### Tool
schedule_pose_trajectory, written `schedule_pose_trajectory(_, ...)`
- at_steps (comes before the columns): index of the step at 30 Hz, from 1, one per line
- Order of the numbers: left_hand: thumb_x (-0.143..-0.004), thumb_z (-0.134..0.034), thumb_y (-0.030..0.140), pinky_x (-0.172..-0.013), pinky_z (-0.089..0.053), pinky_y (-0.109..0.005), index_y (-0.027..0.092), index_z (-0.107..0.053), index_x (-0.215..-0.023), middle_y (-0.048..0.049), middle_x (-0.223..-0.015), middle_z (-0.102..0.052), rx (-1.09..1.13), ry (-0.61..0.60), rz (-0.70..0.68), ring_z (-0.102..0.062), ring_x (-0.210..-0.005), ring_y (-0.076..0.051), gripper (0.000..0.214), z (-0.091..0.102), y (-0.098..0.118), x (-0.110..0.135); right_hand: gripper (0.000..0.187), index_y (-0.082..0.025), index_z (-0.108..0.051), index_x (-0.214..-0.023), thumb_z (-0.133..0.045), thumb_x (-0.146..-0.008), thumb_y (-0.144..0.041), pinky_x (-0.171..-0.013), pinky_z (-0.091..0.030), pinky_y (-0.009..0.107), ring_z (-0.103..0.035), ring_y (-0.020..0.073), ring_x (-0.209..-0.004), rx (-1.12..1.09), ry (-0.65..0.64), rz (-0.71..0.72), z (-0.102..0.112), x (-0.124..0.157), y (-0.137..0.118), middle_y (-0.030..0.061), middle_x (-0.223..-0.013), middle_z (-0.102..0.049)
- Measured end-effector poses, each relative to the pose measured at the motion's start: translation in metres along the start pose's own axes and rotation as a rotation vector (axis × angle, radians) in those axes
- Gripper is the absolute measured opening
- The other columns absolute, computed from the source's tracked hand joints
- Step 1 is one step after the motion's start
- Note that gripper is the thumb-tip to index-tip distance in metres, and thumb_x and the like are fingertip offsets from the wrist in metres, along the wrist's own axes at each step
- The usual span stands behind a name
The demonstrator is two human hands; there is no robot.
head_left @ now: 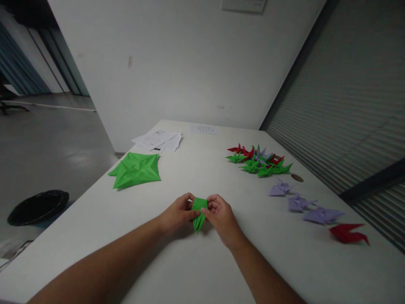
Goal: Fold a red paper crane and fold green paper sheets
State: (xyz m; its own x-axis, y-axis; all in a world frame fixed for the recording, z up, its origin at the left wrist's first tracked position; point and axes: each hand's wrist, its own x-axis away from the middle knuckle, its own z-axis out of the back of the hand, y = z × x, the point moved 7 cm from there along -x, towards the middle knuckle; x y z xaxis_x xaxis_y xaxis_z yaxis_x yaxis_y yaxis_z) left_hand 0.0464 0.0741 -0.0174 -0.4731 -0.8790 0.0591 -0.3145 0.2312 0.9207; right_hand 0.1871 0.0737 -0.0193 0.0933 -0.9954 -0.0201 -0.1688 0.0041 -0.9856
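Note:
A partly folded piece of green origami paper point(200, 204) is held just above the white table point(196, 261), its narrow pointed end toward me. My left hand point(182, 210) pinches its left edge, with the thumb lying across the front. On the other side, my right hand point(220, 213) grips the right edge between thumb and curled fingers. The fingertips behind the paper are partly hidden. Creased green sheets point(137, 169) lie to the left, beyond my left hand.
Folded paper cranes in green, red and purple point(256, 160) cluster at the back right. Several purple cranes point(297, 202) and a red one point(348, 233) line the right edge near a round brown disc point(297, 178). Printed papers point(158, 140) lie back left; a black-lined bin point(38, 207) stands on the floor.

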Motion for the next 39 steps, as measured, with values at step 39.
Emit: schedule_pose_trajectory(39,-0.066,-0.095,0.036,-0.067,-0.042,-0.026,0.015,-0.064,-0.085,-0.0003,-0.076,-0.063,-0.038,-0.057,-0.018,-0.056,-0.068,-0.012,0.042,-0.001,0.012,0.003,0.046,-0.018,-0.068,-0.082,-0.091,-0.066,-0.055,-0.057,-0.054,0.031,-0.065,0.0200,-0.065,-0.241,0.143,-0.131,0.015,-0.003,-0.008,0.0034,-0.075,-0.071)
